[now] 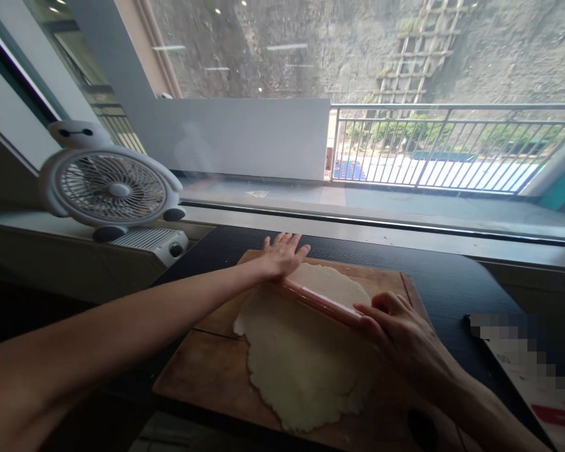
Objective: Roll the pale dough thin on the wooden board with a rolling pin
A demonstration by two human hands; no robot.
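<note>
We see the left hand point(285, 256) spread open at the pin's point(321, 302) ten-o'clock end, the right hand point(398, 321) curled at four, closure unclear, presumably balancing pressure across the dough point(306, 364).

Hands point(283, 257) hide both ends of the rod point(322, 300) — the printed object point(518, 370) partly pixelated.

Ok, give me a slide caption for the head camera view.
Left hand and right hand on a rolling pin across flattened dough on a wooden board atop a dark table.
</note>
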